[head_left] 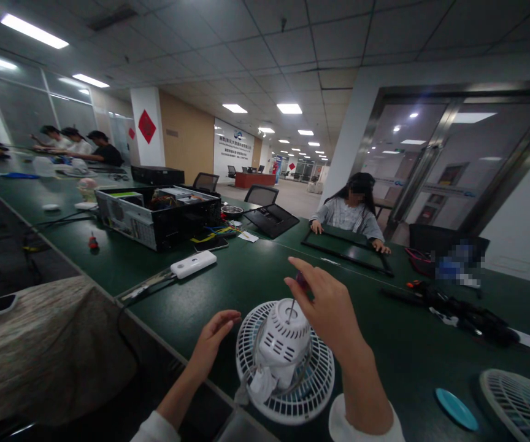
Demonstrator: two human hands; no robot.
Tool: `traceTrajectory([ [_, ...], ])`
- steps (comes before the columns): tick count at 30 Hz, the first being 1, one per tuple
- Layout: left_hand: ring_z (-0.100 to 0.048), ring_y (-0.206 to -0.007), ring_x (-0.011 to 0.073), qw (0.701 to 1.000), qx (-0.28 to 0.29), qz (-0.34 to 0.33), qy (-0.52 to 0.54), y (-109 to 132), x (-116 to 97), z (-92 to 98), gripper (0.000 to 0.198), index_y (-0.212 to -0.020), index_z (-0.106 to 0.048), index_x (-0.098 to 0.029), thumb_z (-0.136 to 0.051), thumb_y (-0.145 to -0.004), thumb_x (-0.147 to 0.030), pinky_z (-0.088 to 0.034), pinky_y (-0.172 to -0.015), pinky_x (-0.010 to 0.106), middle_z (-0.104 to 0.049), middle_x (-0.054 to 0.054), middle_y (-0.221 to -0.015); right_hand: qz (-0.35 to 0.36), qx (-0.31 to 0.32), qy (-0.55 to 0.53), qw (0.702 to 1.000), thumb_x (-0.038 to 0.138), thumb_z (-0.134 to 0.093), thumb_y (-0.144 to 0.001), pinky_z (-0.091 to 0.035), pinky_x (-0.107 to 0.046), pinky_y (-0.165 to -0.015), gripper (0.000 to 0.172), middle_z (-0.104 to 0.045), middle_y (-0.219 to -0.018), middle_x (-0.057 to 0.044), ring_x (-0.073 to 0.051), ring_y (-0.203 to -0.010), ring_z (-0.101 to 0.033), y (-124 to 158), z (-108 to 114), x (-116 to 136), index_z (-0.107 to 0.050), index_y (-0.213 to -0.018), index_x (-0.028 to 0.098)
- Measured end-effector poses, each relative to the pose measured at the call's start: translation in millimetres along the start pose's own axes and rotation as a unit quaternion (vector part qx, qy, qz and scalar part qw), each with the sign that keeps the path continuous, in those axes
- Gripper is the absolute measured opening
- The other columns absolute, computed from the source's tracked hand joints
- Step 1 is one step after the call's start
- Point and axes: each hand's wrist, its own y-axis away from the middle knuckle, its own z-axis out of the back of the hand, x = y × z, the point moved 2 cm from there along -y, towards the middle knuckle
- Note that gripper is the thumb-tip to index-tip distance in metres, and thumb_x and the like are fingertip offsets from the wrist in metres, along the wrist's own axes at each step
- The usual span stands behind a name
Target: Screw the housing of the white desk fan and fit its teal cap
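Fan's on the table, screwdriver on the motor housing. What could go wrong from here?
Slip: the screwdriver in the right hand stands slightly tilted on the motor housing, so its tip could skid.
Twist: the left hand is beside the cage, not gripping it, so the fan might turn under torque.

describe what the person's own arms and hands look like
The left grip and right grip are human hands, with no gloves, rings or watches visible. White sleeves end on the forearms, leaving both wrists bare; no markings show.
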Motion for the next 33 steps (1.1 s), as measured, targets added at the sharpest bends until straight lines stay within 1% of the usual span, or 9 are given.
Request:
traceTrajectory([
  [2, -0.06, -0.099, 0.0247, 1.0, 0.003, 0.0, 0.002, -0.4, 1.0, 0.4, 0.026, -0.086, -0.065, -0.018, -0.062, -0.067, -0.035, -0.04, -0.095, 0.037, -0.068, 0.006, -0.097, -0.004, 0.005, 0.011, 1.0, 0.03, -0.043, -0.087, -0.046, -0.03, -0.063, 0.036, -0.063, -0.075, -0.007, -0.018, -0.068, -0.057, -0.2, 0.7, 0.8, -0.054, -0.118, 0.014],
  [7, -0.059, -0.1, 0.0243, 1.0, 0.011, -0.001, 0.003, -1.7, 4.4, 1.7, 0.027, -0.089, -0.065, -0.018, -0.061, -0.068, -0.035, -0.038, -0.096, 0.038, -0.067, 0.006, -0.099, 0.003, 0.046, -0.062, 0.997, 0.019, -0.04, -0.085, -0.047, -0.029, -0.066, 0.049, -0.064, -0.086, -0.007, -0.016, -0.072, -0.058, 1.3, 3.4, 1.1, -0.036, -0.134, 0.015],
  [12, -0.06, -0.099, 0.0243, 1.0, 0.012, -0.004, 0.007, -2.0, 4.7, 2.2, 0.026, -0.088, -0.065, -0.018, -0.061, -0.068, -0.035, -0.039, -0.096, 0.038, -0.068, 0.006, -0.097, -0.024, 0.019, 0.006, 1.0, 0.031, -0.045, -0.085, -0.047, -0.03, -0.063, 0.038, -0.064, -0.077, -0.006, -0.018, -0.068, -0.058, -0.3, 3.2, -0.4, -0.053, -0.119, 0.016],
  [18, -0.06, -0.099, 0.0239, 1.0, 0.01, -0.005, 0.007, -2.5, 5.8, 2.5, 0.026, -0.089, -0.064, -0.018, -0.061, -0.068, -0.034, -0.039, -0.096, 0.037, -0.068, 0.006, -0.099, 0.028, -0.01, -0.092, 0.995, 0.02, -0.037, -0.088, -0.047, -0.03, -0.081, 0.036, -0.064, -0.105, -0.008, -0.016, -0.094, -0.059, 0.5, 9.5, -0.1, -0.05, -0.121, 0.017],
  [20, -0.06, -0.099, 0.024, 1.0, 0.009, -0.007, 0.008, -2.6, 6.1, 2.4, 0.026, -0.089, -0.064, -0.018, -0.061, -0.068, -0.034, -0.039, -0.096, 0.037, -0.068, 0.006, -0.1, 0.031, -0.012, -0.095, 0.995, 0.021, -0.039, -0.088, -0.047, -0.027, -0.075, 0.032, -0.066, -0.1, -0.007, -0.014, -0.086, -0.062, 1.3, 9.5, 0.0, -0.053, -0.116, 0.017],
  [23, -0.061, -0.098, 0.0244, 1.0, 0.007, -0.008, 0.007, -2.3, 5.4, 1.9, 0.027, -0.088, -0.065, -0.018, -0.062, -0.068, -0.035, -0.04, -0.095, 0.038, -0.068, 0.007, -0.098, 0.016, -0.046, -0.021, 0.999, 0.028, -0.047, -0.086, -0.045, -0.026, -0.065, 0.021, -0.067, -0.08, -0.005, -0.015, -0.07, -0.061, 1.2, 7.2, 0.0, -0.06, -0.095, 0.016],
  [27, -0.061, -0.097, 0.0241, 1.0, 0.007, -0.007, -0.005, -2.0, 3.7, 1.5, 0.026, -0.087, -0.065, -0.018, -0.062, -0.067, -0.035, -0.041, -0.094, 0.037, -0.069, 0.006, -0.097, -0.014, -0.061, 0.063, 0.996, 0.036, -0.049, -0.084, -0.036, -0.024, -0.052, 0.023, -0.057, -0.056, 0.0, -0.013, -0.051, -0.052, 0.1, 5.5, 0.2, -0.056, -0.071, 0.018],
  [29, -0.061, -0.097, 0.024, 1.0, 0.008, -0.01, -0.006, -2.3, 3.8, 1.8, 0.026, -0.086, -0.066, -0.018, -0.062, -0.067, -0.036, -0.041, -0.094, 0.037, -0.069, 0.006, -0.097, -0.028, -0.035, 0.048, 0.998, 0.037, -0.05, -0.083, -0.034, -0.022, -0.049, 0.021, -0.055, -0.055, 0.001, -0.012, -0.049, -0.051, 0.1, 6.4, -0.2, -0.055, -0.074, 0.018],
  [33, -0.06, -0.098, 0.0242, 1.0, 0.011, -0.013, -0.001, -3.6, 6.6, 2.8, 0.027, -0.087, -0.065, -0.018, -0.062, -0.067, -0.036, -0.041, -0.094, 0.037, -0.068, 0.006, -0.096, -0.048, 0.023, -0.006, 0.999, 0.03, -0.049, -0.081, -0.037, -0.022, -0.053, 0.018, -0.059, -0.064, 0.0, -0.013, -0.057, -0.055, 0.8, 9.5, -3.8, -0.054, -0.094, 0.018],
])
